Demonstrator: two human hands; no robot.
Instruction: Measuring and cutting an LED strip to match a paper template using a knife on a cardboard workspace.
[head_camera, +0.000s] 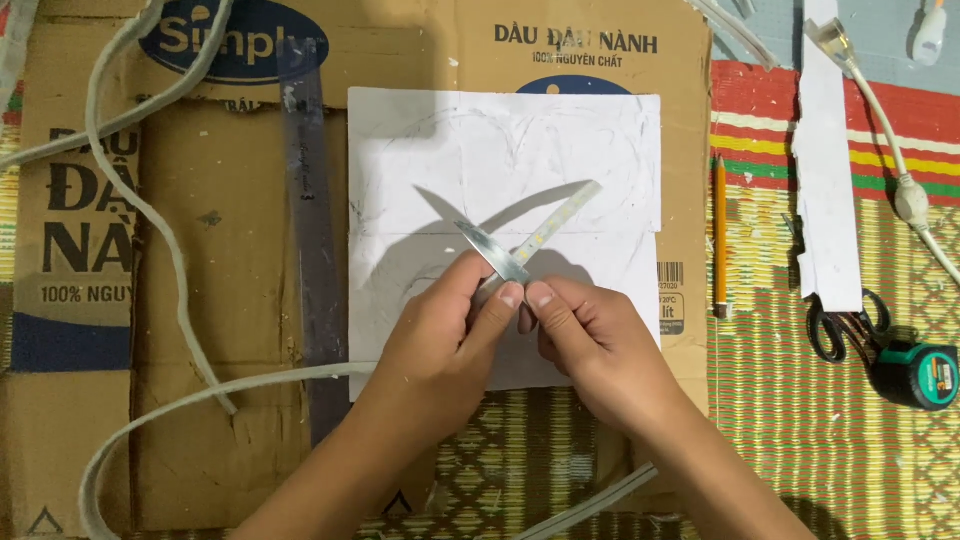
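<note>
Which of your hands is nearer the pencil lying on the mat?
Right. The right hand is nearer, just left of the pencil over the white sheet; the left hand is farther left. Both pinch the thin strips.

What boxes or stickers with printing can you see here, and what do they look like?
Flattened cardboard box: brown, spread under the white sheet, with dark blue lettering and blue ovals.
Barcode label: small, black bars and print, on the cardboard's right edge beside the pencil.
Tape measure: green and black, far right on the mat.
</note>
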